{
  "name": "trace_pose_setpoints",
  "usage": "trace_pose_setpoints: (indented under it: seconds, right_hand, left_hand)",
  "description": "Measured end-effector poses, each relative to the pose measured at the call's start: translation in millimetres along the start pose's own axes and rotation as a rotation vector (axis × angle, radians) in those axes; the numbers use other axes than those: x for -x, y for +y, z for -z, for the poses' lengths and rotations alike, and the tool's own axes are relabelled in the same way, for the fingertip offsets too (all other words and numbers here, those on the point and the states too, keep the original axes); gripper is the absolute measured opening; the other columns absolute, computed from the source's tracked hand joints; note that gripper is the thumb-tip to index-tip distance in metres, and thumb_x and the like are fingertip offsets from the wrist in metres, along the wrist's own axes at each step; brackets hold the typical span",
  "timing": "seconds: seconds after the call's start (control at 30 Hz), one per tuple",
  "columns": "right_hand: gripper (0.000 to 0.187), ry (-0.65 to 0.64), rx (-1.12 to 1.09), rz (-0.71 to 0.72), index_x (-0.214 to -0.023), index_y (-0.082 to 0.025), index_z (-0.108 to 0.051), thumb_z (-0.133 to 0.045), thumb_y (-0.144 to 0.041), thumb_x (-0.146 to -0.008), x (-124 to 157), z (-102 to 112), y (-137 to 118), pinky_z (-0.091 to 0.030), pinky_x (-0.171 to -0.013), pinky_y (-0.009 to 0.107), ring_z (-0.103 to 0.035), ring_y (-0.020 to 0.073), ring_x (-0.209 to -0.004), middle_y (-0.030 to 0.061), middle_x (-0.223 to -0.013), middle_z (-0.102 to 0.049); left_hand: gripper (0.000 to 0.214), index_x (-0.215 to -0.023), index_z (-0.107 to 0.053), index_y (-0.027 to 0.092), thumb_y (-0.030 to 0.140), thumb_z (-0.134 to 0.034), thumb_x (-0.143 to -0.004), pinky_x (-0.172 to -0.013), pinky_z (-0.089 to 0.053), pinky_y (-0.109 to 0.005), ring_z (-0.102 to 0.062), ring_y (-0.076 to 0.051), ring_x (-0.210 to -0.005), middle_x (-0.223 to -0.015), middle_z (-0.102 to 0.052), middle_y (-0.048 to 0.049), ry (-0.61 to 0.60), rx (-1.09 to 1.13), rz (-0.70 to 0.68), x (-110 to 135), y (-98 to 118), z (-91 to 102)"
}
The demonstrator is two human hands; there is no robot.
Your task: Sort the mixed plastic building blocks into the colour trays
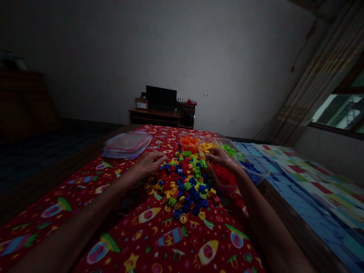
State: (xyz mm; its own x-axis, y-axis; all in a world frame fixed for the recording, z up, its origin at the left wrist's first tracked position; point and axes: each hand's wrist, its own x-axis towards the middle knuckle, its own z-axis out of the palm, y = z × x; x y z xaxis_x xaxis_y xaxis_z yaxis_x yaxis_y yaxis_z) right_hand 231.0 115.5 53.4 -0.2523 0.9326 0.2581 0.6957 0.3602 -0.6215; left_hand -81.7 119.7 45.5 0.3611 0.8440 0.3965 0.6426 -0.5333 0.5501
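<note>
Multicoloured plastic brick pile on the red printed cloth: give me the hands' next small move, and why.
Perhaps lower the left hand to a yellow plastic piece at the left edge of the multicoloured plastic brick pile: that hand is beside the pile, and the clear plastic container near the right hand holds yellow bricks.

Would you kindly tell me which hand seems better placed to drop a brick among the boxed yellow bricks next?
Probably the right hand: it is close to the boxed yellow bricks, whereas the left hand is farther off, at the left edge of the loose brick pile.
</note>
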Motion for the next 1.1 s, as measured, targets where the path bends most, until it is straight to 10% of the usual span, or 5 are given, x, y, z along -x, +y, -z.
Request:
trace_pose_setpoints:
  seconds: [0.47, 0.63, 0.9, 1.1]
  right_hand:
    - [0.02, 0.09, 0.496, -0.163, -0.094, -0.008, -0.064, -0.053, -0.022, -0.085, -71.3, 53.2, 6.2, -0.038, -0.054, 0.02, -0.054, 0.0104, -0.056, 0.0095, -0.07, -0.066]
    - [0.018, 0.058, 0.549, -0.196, -0.075, -0.008, -0.067, -0.055, -0.019, -0.083, -81.1, 55.0, 18.4, -0.042, -0.057, 0.02, -0.058, 0.0118, -0.056, 0.0093, -0.064, -0.066]
    - [0.041, 0.223, 0.551, -0.169, -0.117, -0.002, -0.059, -0.048, -0.001, -0.078, -115.7, 53.2, 28.2, -0.047, -0.079, 0.023, -0.063, 0.0196, -0.096, 0.0198, -0.106, -0.067]
    - [0.034, 0.235, 0.569, -0.146, -0.113, -0.005, -0.063, -0.048, -0.008, -0.082, -119.8, 48.9, 34.2, -0.046, -0.085, 0.026, -0.063, 0.0209, -0.1, 0.0184, -0.105, -0.068]
  left_hand:
    - [0.042, -0.078, -0.07, 0.019, 0.053, -0.044, -0.079, -0.066, -0.045, -0.025, -0.061, -0.02, -0.076, -0.081, -0.07, -0.0037, -0.049, -0.043, 0.006, 1.8, 0.0, 1.8]
    - [0.043, -0.077, -0.069, 0.018, 0.051, -0.042, -0.08, -0.067, -0.046, -0.026, -0.062, -0.02, -0.075, -0.082, -0.071, -0.0036, -0.084, -0.067, 0.002, 0.0, -8.4, -2.6]
    - [0.043, -0.08, -0.07, 0.018, 0.051, -0.042, -0.08, -0.069, -0.047, -0.027, -0.064, -0.021, -0.077, -0.084, -0.072, -0.0046, -0.085, -0.073, 0.004, 1.2, -8.2, -2.9]
    - [0.043, -0.076, -0.069, 0.019, 0.052, -0.041, -0.08, -0.066, -0.046, -0.026, -0.062, -0.02, -0.071, -0.075, -0.07, -0.0029, -0.078, -0.099, -0.008, 0.3, -12.1, -2.1]
